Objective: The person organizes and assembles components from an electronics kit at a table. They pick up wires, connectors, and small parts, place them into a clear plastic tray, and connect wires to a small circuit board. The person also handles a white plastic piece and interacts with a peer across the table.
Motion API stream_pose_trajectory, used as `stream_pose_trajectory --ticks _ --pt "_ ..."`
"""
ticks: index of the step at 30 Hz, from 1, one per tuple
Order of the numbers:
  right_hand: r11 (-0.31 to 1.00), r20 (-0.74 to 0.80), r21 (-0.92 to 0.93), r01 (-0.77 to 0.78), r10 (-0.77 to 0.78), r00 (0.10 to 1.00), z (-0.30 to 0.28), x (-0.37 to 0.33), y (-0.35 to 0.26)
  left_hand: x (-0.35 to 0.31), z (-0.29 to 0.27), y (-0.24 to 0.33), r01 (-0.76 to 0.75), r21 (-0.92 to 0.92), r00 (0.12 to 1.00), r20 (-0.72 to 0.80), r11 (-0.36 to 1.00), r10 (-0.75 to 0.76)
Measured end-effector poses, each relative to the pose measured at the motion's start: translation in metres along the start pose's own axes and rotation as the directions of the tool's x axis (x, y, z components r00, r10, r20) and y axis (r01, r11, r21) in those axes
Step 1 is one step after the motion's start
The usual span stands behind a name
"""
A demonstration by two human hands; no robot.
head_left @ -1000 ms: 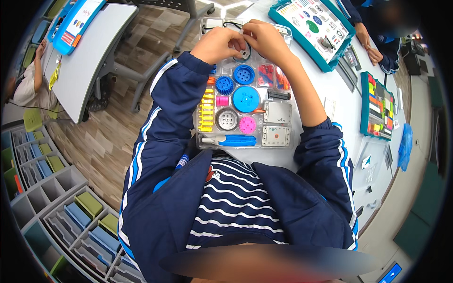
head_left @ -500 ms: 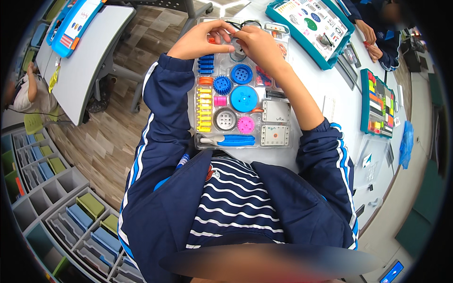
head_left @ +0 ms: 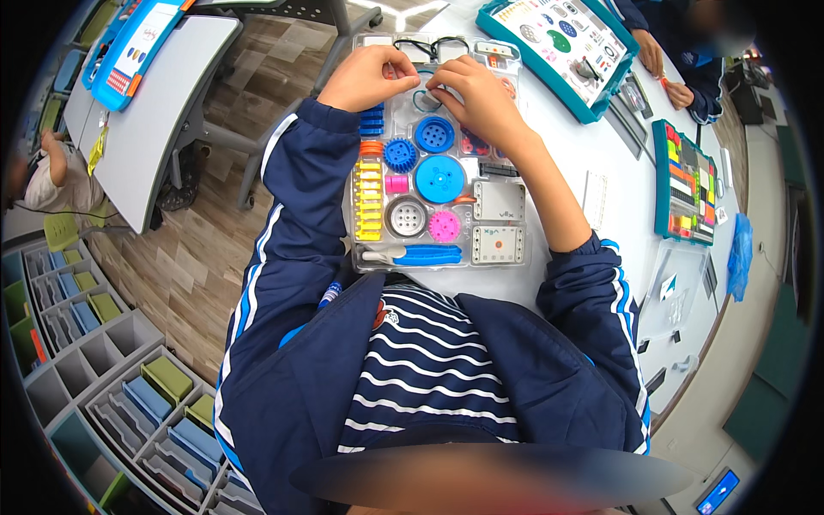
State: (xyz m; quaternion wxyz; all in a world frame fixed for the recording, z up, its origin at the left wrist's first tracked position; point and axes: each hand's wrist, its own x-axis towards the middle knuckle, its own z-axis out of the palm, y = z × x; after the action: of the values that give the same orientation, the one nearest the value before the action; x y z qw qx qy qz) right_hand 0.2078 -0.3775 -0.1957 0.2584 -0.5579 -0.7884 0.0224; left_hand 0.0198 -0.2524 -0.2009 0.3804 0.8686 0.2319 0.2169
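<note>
Both my hands are over the far part of a clear plastic parts tray [head_left: 350, 232]. My left hand [head_left: 371, 79] is at the far left, thumb and fingertips pinched together; anything between them is too small to make out. Beside it my right hand [head_left: 474, 99] curls its fingers down over a round clear compartment [head_left: 424, 101], and what they grip is hidden. Nearer to me in the tray sit a blue hub wheel [head_left: 435, 135], a blue gear [head_left: 400, 155], a large blue disc [head_left: 439, 178], a grey wheel [head_left: 406, 216] and a pink gear [head_left: 444, 227].
Yellow connectors [head_left: 368, 202], blue-handled pliers [head_left: 427, 255] and two grey electronic boxes [head_left: 498, 245] fill the tray's near part. A black cable [head_left: 432, 47] lies at its far edge. Right are a teal-edged lid [head_left: 592, 112] and a case of coloured parts [head_left: 687, 184]. Another person's hands [head_left: 665, 73] are beyond.
My hands have moved apart. The left thumb and fingers have closed together, and the right hand has come lower over the round compartment. More of the black cable shows.
</note>
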Motion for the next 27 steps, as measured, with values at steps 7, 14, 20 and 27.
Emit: stream_pose_trajectory --ticks 7,14,20,27 --pt "1.0 -0.042 0.012 -0.008 0.008 0.999 0.0 -0.003 -0.007 0.0 0.01 0.004 0.005 0.026 1.0 -0.028 1.0 -0.005" --pt "0.997 -0.025 -0.037 -0.075 0.074 0.997 0.004 -0.001 -0.013 0.004 0.018 0.001 -0.109 0.217 0.991 -0.056 0.97 0.124" --pt "0.989 -0.056 -0.071 -0.13 0.126 0.99 0.008 0.002 -0.02 0.001 0.016 0.006 -0.096 0.212 0.993 -0.044 0.973 0.108" --pt "0.981 -0.05 0.049 -0.19 0.193 0.98 0.0 0.003 -0.025 0.0 0.009 0.016 -0.036 0.177 0.998 0.049 0.984 0.028"
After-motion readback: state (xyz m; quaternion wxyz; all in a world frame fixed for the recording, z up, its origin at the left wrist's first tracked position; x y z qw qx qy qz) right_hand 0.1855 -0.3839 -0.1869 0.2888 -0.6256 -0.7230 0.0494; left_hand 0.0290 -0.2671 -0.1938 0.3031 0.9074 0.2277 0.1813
